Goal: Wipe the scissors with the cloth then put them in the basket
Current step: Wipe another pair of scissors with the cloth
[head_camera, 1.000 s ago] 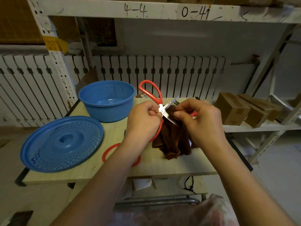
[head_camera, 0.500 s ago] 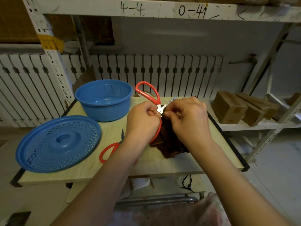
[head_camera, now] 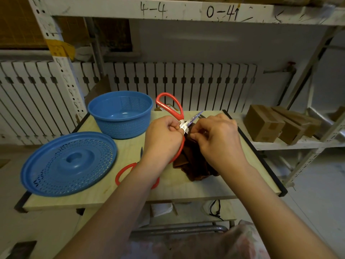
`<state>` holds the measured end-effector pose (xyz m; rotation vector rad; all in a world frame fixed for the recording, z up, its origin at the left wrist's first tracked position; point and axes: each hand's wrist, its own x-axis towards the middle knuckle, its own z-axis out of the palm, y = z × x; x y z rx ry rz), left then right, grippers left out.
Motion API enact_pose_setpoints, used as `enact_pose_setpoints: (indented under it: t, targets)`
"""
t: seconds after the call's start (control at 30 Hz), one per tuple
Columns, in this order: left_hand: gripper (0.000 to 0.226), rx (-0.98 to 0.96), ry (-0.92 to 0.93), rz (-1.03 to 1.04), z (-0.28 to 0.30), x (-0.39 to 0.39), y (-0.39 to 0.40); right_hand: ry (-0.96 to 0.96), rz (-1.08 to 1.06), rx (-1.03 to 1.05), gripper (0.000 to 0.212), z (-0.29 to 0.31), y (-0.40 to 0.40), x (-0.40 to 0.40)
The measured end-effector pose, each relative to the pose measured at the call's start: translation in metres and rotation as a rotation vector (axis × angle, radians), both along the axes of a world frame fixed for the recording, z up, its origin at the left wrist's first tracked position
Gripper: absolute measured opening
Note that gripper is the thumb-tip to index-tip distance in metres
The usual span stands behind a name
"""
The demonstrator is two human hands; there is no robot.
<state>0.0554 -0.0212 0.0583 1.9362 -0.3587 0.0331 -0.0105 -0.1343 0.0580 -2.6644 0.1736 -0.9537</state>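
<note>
My left hand (head_camera: 164, 133) grips red-handled scissors (head_camera: 170, 106) near the pivot, blades spread, one handle loop raised toward the basket. My right hand (head_camera: 216, 135) pinches a dark brown cloth (head_camera: 194, 165) against the lower blade near the pivot. The upper blade tip (head_camera: 196, 116) pokes out between the hands. The cloth hangs down onto the wooden table (head_camera: 186, 187). The blue perforated basket (head_camera: 121, 114) stands at the table's back left, nothing in it.
A second pair of red-handled scissors (head_camera: 125, 171) lies on the table under my left forearm. The blue perforated lid (head_camera: 69, 163) rests at the front left. Cardboard boxes (head_camera: 265, 124) sit on a shelf to the right. A radiator runs behind.
My right hand with the cloth slid along the blade toward the pivot, closer to my left hand. The left hand kept its grip on the scissors.
</note>
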Motion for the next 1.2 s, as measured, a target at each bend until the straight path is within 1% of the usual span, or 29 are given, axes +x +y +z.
enact_pose_setpoints:
  t: [0.17,0.33,0.47,0.7,0.87,1.07,1.1,1.13,1.2]
  targets:
    - [0.014,0.026,-0.046,-0.010,0.004,-0.002,-0.001,-0.058,-0.001,0.010,0.007,0.004,0.002,0.005]
    - [0.022,-0.052,0.042,0.002,0.004,-0.004,0.002,-0.014,0.014,-0.017,0.007,0.002,-0.002,0.001]
    - [0.020,-0.013,0.011,0.010,0.004,-0.009,-0.002,-0.043,-0.009,-0.036,0.006,0.005,0.000,0.006]
    - [0.023,-0.038,0.053,0.026,0.008,-0.005,0.003,0.027,0.005,-0.046,0.003,0.005,-0.004,0.003]
    - [0.019,0.024,0.001,0.017,0.008,-0.009,0.001,-0.019,0.000,-0.047,0.004,0.007,0.000,0.009]
    - [0.024,-0.033,0.056,0.016,0.008,-0.008,0.004,0.014,0.024,-0.046,0.005,0.006,-0.003,0.005]
    - [0.024,-0.039,0.050,0.015,0.008,-0.008,0.005,0.023,0.024,-0.022,0.005,0.007,-0.004,0.003]
    - [0.023,-0.041,0.037,0.017,0.009,-0.006,0.006,0.019,0.030,0.054,0.009,0.008,-0.005,0.002]
    - [0.020,-0.048,0.017,0.024,0.010,-0.002,0.010,-0.009,0.076,0.338,0.019,0.012,-0.010,-0.001]
